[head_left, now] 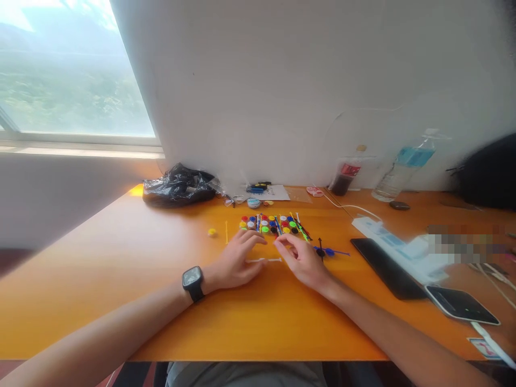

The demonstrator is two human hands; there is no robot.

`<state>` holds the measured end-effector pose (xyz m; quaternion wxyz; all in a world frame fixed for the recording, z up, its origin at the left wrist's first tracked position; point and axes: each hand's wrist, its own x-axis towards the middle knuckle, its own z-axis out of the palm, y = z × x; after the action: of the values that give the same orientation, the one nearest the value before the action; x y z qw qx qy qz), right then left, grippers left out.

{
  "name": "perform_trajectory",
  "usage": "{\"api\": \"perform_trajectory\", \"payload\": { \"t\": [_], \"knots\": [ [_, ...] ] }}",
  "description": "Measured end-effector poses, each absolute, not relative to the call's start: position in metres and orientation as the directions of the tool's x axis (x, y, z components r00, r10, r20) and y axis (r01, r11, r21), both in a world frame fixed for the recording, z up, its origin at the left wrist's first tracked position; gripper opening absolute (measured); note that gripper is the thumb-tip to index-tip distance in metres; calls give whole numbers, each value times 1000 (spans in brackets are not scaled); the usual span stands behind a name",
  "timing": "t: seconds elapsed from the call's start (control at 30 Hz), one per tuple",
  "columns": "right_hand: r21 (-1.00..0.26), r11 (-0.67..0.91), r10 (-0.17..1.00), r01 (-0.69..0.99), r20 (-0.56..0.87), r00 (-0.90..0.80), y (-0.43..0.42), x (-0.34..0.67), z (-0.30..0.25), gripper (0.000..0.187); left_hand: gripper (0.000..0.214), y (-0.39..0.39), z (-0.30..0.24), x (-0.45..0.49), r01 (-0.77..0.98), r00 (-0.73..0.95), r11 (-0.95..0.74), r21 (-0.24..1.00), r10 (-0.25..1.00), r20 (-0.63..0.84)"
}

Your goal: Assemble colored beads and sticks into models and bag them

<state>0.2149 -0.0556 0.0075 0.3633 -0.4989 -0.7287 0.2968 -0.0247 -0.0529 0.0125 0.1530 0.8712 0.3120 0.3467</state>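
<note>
My left hand [237, 259], with a watch [192, 282] on its wrist, rests on the table with fingers apart. A thin white stick [274, 260] lies at its thumb; whether the two touch is hard to tell. My right hand [304, 260] has its thumb and fingertips pressed together in a pinch, and anything in them is too small to make out. Just beyond both hands are rows of round coloured pieces [265, 223] with thin coloured sticks [278, 226] between them. Right of my right hand lies a blue and black crossed piece [329, 252]. A yellow stick [226, 231] and a yellow round piece [212, 233] lie to the left.
A black plastic bag [177, 185] and a paper sheet [276, 192] lie at the back. A cola bottle [344, 177] and a water bottle [397, 169] stand by the wall. To the right are a black slab [387, 269], a white power strip [387, 242] and a phone [463, 305] with a cable.
</note>
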Motion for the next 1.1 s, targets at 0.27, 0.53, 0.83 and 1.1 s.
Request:
{"api": "perform_trajectory", "payload": {
  "t": [0.27, 0.53, 0.83, 1.1],
  "knots": [
    [-841, 335, 942, 425, 288, -173, -54, 216, 13, 48, 33, -58, 19, -31, 489, 364, -702, 517, 703, 610],
    [-745, 428, 904, 512, 355, -239, -57, 216, 9, 48, 30, -35, 12, -49, 780, 132, -451, 433, 796, 591],
    [-714, 446, 895, 539, 356, -269, -59, 216, 10, 44, 38, -9, -6, -75, 955, 121, -196, 222, 943, 311],
    [-691, 491, 871, 531, 375, -318, -63, 216, 11, 44, 21, 1, -11, -78, 950, 269, -302, 77, 920, 284]
  ]
}}
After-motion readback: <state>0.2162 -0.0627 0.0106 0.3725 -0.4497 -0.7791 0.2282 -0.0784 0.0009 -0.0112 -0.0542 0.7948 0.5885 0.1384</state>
